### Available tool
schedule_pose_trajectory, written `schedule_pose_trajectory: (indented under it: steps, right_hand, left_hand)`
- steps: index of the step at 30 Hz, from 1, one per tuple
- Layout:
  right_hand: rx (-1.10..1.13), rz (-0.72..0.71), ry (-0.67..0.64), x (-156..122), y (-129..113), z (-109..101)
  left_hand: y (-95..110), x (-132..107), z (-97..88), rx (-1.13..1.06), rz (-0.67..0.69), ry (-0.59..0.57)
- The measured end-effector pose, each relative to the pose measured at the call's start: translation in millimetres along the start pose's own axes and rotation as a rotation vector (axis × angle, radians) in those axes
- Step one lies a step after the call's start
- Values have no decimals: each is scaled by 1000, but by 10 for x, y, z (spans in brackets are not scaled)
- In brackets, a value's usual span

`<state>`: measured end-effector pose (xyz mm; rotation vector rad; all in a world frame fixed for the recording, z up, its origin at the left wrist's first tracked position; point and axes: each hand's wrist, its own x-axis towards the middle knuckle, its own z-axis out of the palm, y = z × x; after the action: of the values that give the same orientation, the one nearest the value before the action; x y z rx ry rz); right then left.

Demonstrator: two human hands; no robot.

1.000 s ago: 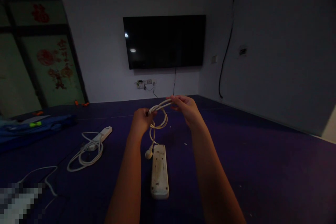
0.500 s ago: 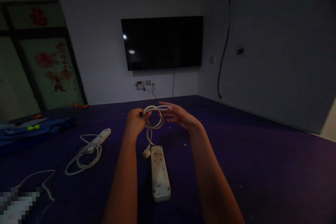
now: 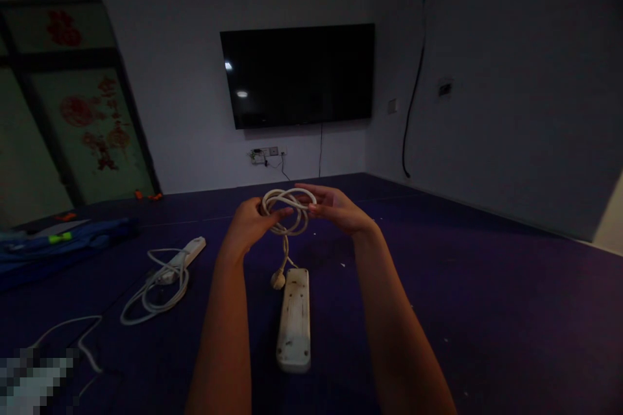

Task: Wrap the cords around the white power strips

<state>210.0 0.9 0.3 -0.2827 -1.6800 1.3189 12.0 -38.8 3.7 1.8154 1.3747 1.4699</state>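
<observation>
A coiled white power cord is held up between my two hands. My left hand grips the left side of the loops, its thumb laid across them. At the right side, my right hand pinches a loop between thumb and fingers. Below the coil hangs the cord's plug, close to the top end of a white power strip. The strip lies with its scuffed, screwed face up on the dark purple surface.
To the left lies a second white power strip with its own looped cord. Blue cloth and small orange objects are farther off. A television hangs on the far wall; a black cable dangles at right.
My right hand has closed on a loop of the cord, which has opened wider. The power strip has turned slightly, and the plug has shifted a little right.
</observation>
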Motion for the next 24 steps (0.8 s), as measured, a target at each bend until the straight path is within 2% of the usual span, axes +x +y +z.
schedule_pose_trajectory:
  steps: [4,9,24]
  right_hand:
    - [-18,-26,7,-3,-8,18]
    - [-28,-36,-5,1,7,22]
    - [-55,-39,-81,33,38,44]
  left_hand:
    - [43,-18,18,-21,-34,25]
    - [67,-31,3,-63,-3,-49]
    - [-13,10,2,-102,-130,69]
